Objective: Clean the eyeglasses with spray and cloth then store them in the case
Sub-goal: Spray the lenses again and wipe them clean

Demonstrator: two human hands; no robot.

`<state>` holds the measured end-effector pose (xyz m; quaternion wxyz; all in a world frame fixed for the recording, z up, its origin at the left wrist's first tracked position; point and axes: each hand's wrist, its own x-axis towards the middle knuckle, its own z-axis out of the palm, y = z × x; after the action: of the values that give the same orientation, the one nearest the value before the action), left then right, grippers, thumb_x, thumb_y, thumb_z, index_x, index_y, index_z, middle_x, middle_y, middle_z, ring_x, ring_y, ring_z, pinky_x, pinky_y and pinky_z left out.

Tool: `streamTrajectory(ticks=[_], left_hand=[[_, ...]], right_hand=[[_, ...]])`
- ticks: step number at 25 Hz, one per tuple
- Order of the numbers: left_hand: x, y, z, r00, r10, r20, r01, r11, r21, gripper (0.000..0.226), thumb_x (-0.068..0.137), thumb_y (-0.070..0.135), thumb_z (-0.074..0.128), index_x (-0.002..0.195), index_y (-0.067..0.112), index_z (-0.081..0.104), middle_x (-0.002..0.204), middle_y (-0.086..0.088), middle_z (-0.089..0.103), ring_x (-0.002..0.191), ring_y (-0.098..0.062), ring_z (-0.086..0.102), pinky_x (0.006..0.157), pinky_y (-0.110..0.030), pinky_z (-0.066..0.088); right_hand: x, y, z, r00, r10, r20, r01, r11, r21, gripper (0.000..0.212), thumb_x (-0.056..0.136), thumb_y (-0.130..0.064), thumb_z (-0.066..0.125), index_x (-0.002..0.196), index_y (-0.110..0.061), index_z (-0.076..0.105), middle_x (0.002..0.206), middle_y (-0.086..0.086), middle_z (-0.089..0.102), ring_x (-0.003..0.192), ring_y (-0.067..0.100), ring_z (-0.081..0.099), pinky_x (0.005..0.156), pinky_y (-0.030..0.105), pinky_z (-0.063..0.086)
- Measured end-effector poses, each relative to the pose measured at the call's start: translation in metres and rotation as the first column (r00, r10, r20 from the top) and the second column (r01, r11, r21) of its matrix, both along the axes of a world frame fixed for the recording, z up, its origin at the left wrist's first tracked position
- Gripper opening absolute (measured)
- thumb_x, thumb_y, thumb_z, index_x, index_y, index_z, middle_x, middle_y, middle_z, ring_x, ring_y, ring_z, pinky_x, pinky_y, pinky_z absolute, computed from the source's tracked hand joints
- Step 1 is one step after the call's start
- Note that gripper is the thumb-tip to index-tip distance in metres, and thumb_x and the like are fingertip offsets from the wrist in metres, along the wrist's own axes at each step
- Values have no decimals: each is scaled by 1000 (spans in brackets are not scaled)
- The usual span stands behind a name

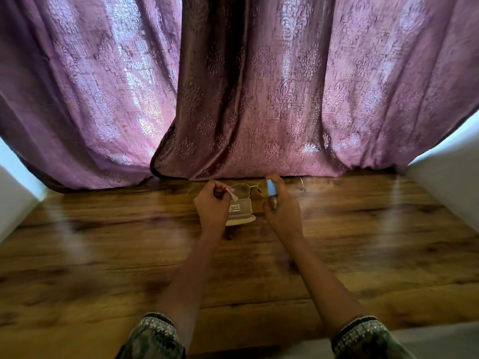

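Above a wooden worktop [103,255], the left hand [211,203] pinches the eyeglasses [241,191] by one arm. The right hand [281,211] grips a blue cloth [272,188] against one lens.

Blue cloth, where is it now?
Head view, just right of centre: the blue cloth is pinched in the right hand against the eyeglasses, near the curtain hem.

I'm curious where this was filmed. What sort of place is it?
Probably a room in a home: heavy purple patterned curtains hang down to a wood-grain surface, a table or floor, with plain white walls on both sides.
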<state>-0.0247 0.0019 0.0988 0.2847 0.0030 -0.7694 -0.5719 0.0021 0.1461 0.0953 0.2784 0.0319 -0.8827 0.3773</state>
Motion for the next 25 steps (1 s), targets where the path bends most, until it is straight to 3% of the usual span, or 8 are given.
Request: streamTrajectory(ticks=[3, 7, 11, 14, 17, 20, 25], left_hand=[[0, -2, 1, 1000, -3, 0, 3, 1000, 4, 17, 72, -9, 67, 70, 6, 59, 63, 15, 57, 60, 18, 55, 59, 2, 38], [0, -4, 0, 1000, -7, -12, 7, 1000, 4, 17, 72, -10, 66, 70, 5, 59, 64, 16, 56, 60, 18, 55, 59, 2, 38], [2, -5, 1, 1000, -8, -4, 8, 1000, 19, 18, 72, -10, 66, 68, 6, 58, 63, 15, 56, 59, 17, 54, 59, 1, 38], [1, -6, 2, 1000, 3, 1, -3, 999, 54, 18, 73, -10, 66, 69, 6, 58, 63, 16, 56, 58, 17, 54, 58, 2, 38], [-1, -8, 0, 1000, 9, 16, -11, 994, 111, 18, 73, -9, 66, 71, 7, 58, 62, 14, 56, 57, 16, 55, 58, 1, 39], [-2, -9, 0, 1000, 12, 21, -15, 991, 130, 18, 73, -9, 67, 71, 7, 58, 63, 13, 56, 57, 16, 55, 58, 1, 39], [-3, -10, 1, 999, 20, 27, -24, 990, 141, 20, 73, -8, 67, 70, 9, 58, 62, 14, 55, 56, 17, 54, 59, 1, 39]], right_hand=[[4, -1, -4, 1000, -11, 26, 12, 1000, -14, 53, 81, -3, 56, 132, -13, 43, 67, 2, 52, 50, 14, 42, 44, 23, 24], [0, -2, 0, 1000, 9, -8, -9, 999, -31, 57, 79, -2, 56, 132, -16, 41, 70, 2, 55, 54, 17, 49, 48, 25, 32], [7, -4, -9, 1000, 8, 26, -7, 999, -32, 58, 78, 1, 58, 132, -15, 44, 63, 2, 51, 45, 2, 40, 40, 12, 26], [11, -4, -18, 999, 33, -19, -34, 997, -65, 60, 80, -3, 58, 131, -26, 37, 62, -1, 51, 45, 6, 43, 41, 9, 31], [17, -2, -29, 998, 53, -36, -58, 985, -160, 49, 82, -21, 52, 129, -22, 38, 55, -10, 47, 44, 4, 44, 44, 13, 32], [20, 2, -45, 1000, 5, -8, -7, 960, -279, 44, 78, -39, 34, 112, -12, 44, 58, 0, 46, 48, 7, 41, 47, 28, 34], [8, 18, -64, 996, -68, 55, 80, 964, -252, 50, 78, -41, 27, 111, -9, 47, 63, 1, 48, 52, 17, 44, 51, 31, 32]])
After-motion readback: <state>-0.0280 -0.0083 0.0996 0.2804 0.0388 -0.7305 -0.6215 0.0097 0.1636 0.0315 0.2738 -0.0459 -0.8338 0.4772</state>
